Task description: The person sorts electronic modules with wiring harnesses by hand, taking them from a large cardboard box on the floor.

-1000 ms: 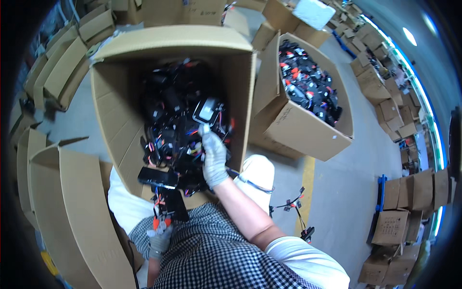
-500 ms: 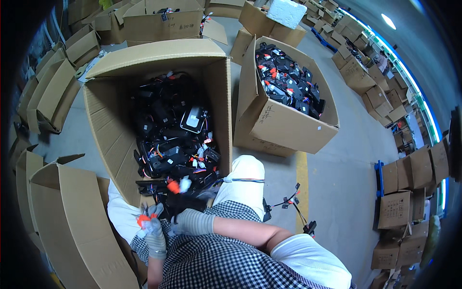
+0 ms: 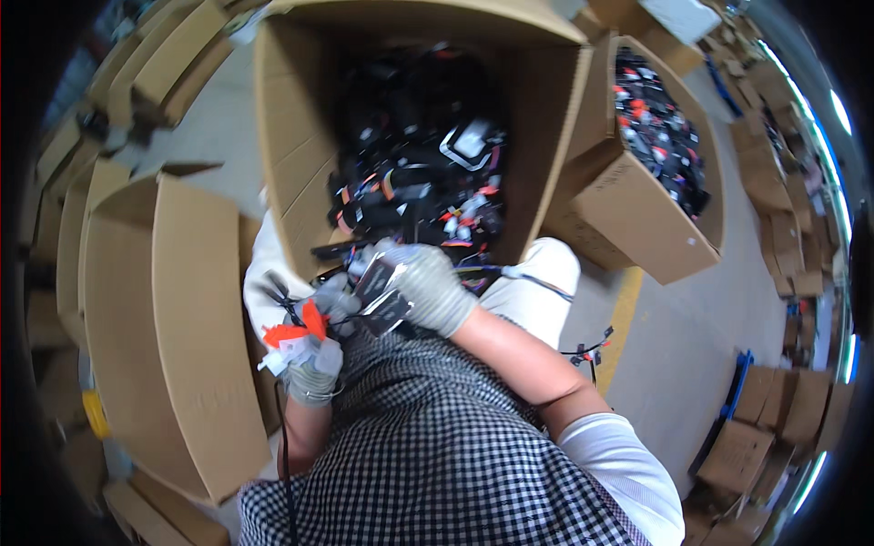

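My gloved right hand (image 3: 432, 289) is closed around a small black electronic module (image 3: 382, 296) with pale marks on its face. Beside it, my gloved left hand (image 3: 317, 371) grips a bunch of cable connectors (image 3: 305, 335), orange and white, with dark leads poking out. A thin dark wire runs from this bunch toward the module. Both hands are above my lap, at the near side of a large open cardboard box (image 3: 293, 187). Inside lies a heap of black modules (image 3: 410, 118) with coloured wires and plugs. Motion blurs the heap.
A second cardboard box (image 3: 646, 218) at the right holds similar modules. Empty-looking open cartons (image 3: 205, 337) stand close at my left. Loose wired parts (image 3: 587, 350) lie by my right leg near a yellow floor line (image 3: 619, 314). Stacked cartons (image 3: 765, 400) line the far right.
My view has shifted, so the boxes appear farther right and higher. My right hand has risen from my lap and now shows the black module. The left still holds the connectors.
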{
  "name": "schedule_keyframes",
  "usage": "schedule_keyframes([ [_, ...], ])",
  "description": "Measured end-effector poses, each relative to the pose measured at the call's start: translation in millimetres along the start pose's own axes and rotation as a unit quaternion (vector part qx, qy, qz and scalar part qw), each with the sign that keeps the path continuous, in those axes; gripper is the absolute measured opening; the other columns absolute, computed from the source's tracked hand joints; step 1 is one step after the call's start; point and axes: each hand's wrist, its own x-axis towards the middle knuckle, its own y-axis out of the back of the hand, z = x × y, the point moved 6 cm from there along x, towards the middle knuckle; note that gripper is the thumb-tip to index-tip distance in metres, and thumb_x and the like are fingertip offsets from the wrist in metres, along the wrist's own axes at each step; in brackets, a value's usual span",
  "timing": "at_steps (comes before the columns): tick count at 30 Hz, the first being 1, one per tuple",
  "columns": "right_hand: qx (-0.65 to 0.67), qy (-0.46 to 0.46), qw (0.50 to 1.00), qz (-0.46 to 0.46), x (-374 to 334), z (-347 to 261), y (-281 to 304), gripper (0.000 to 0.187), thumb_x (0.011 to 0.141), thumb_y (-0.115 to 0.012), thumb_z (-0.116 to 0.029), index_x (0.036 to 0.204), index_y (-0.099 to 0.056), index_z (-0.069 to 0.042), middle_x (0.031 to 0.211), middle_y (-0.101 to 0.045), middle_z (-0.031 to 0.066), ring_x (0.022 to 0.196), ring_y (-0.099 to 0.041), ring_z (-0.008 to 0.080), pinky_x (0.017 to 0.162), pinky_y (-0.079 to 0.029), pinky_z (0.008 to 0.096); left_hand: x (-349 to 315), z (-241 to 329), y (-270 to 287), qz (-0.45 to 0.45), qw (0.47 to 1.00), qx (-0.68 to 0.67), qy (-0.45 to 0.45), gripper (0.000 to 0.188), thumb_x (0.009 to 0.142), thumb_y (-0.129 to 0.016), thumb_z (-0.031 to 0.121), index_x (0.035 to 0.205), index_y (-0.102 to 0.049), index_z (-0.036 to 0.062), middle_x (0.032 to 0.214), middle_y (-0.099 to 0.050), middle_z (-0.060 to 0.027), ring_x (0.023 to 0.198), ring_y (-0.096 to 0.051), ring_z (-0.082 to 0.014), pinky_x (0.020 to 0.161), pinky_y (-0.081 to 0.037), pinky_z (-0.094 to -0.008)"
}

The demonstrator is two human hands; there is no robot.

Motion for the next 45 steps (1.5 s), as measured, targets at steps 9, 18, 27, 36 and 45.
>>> schedule_keyframes([
  [9, 0.065, -0.2, 0.966, -0.151, -104, 48, -98, 0.012, 0.075, -0.056, -0.007, 0.086, -0.061, -0.002, 0.093, -0.059, 0.015, 0.084, -0.059, 0.0336, 0.072, -0.049, 0.0408, -45, -46, 27, 0.011, 0.991, -0.054, 0.122, 0.06, 0.081, -0.062, 0.053, 0.113, -0.052, 0.0036, 0.071, -0.056, -0.0036, 0.066, -0.055, -0.0135, 0.055, -0.045, -0.0248],
  [18, 0.083, -0.062, 0.99, -0.09, -95, 53, -80, 0.012, 0.07, -0.059, -0.003, 0.081, -0.061, 0.001, 0.098, -0.057, 0.0153, 0.088, -0.056, 0.034, 0.078, -0.045, 0.0414, -87, -82, 43, -0.09, 0.879, 0.462, -0.071, 0.041, 0.087, -0.058, 0.02, 0.123, -0.045, 0.0049, 0.105, -0.059, -0.0068, 0.092, -0.06, -0.0205, 0.08, -0.05, -0.0339],
  [27, 0.391, -0.216, 0.861, -0.243, -82, 52, -117, 0.042, 0.072, -0.064, -0.006, 0.113, -0.052, -0.002, 0.101, -0.057, 0.0143, 0.096, -0.057, 0.0294, 0.086, -0.046, 0.0367, -41, -61, -22, -0.295, 0.835, 0.442, -0.142, 0.034, 0.075, -0.067, 0.016, 0.109, -0.063, 0.0118, 0.117, -0.055, -0.0103, 0.09, -0.059, -0.0287, 0.082, -0.048, -0.0359],
  [36, 0.566, -0.384, 0.696, -0.217, -110, 33, -22, 0.032, 0.091, -0.054, -0.033, 0.082, -0.061, -0.003, 0.082, -0.064, 0.0076, 0.049, -0.045, 0.0023, 0.05, -0.036, 0.0149, -78, -71, 30, -0.141, 0.859, 0.489, -0.059, 0.03, 0.081, -0.061, 0.011, 0.11, -0.058, 0.0172, 0.102, -0.06, -0.0056, 0.086, -0.061, -0.0225, 0.069, -0.051, -0.0347],
  [45, 0.631, -0.488, 0.573, -0.188, -110, 12, -55, 0.032, 0.093, -0.052, -0.028, 0.097, -0.066, 0.001, 0.055, -0.045, -0.007, 0.045, -0.035, 0.0018, 0.042, -0.026, 0.0179, -75, -66, 32, -0.106, 0.902, 0.417, 0.025, 0.027, 0.082, -0.062, 0.011, 0.108, -0.061, 0.0113, 0.085, -0.062, -0.009, 0.069, -0.06, -0.0236, 0.061, -0.048, -0.0329],
])
